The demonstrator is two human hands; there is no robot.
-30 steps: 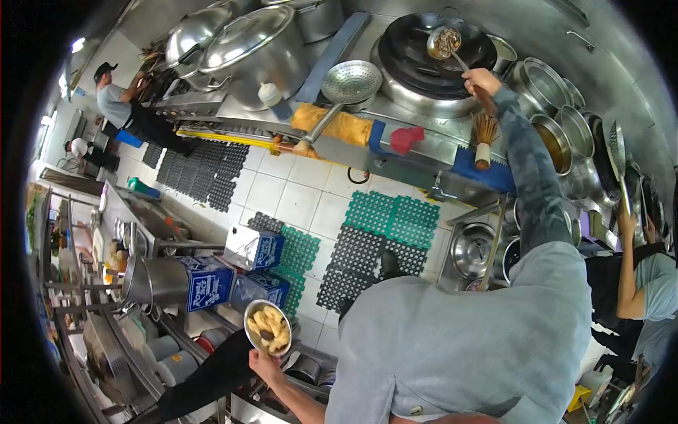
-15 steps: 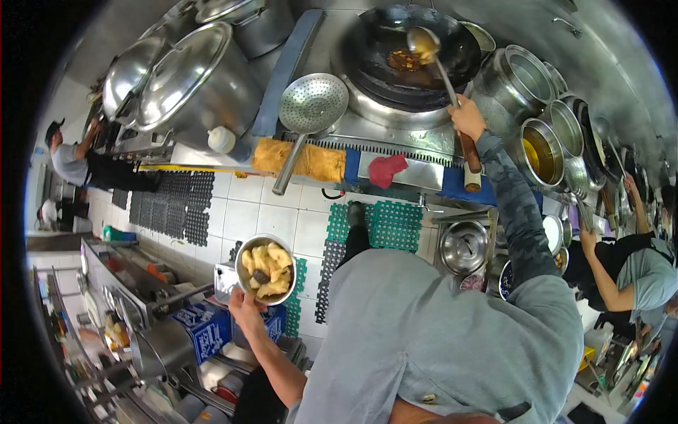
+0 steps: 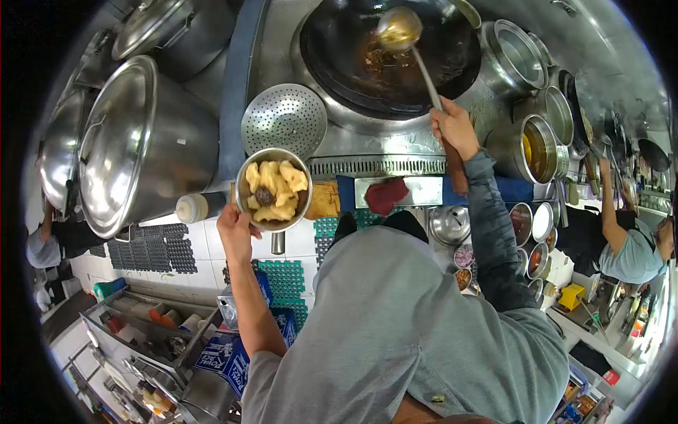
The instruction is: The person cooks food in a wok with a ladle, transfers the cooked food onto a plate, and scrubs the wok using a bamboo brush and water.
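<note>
My left hand (image 3: 235, 227) grips the rim of a small metal bowl (image 3: 308, 201) filled with pale yellow battered pieces (image 3: 281, 185) and one dark round lump (image 3: 263, 197). The bowl is in front of a perforated skimmer (image 3: 284, 119) and hides part of it; the skimmer's handle shows below. My right hand (image 3: 456, 129) is closed around the handle of a ladle (image 3: 400, 30), whose round end is over a black wok (image 3: 445, 56). Yellowish liquid shows in the slightly blurred ladle. Dark brown sauce (image 3: 373, 60) lies in the bottom of the wok.
Large lidded pots (image 3: 166, 134) stand left, near a squeeze bottle (image 3: 191, 208). A red cloth (image 3: 385, 196) lies on the stove's front ledge. On the right are a pot of oil (image 3: 540, 152) and a co-worker (image 3: 628, 247). Another person (image 3: 44, 244) stands far left.
My left hand has raised the bowl forward from over the floor to the stove's front edge, by the skimmer. The ladle has shifted within the wok, and the view has moved closer to the stove.
</note>
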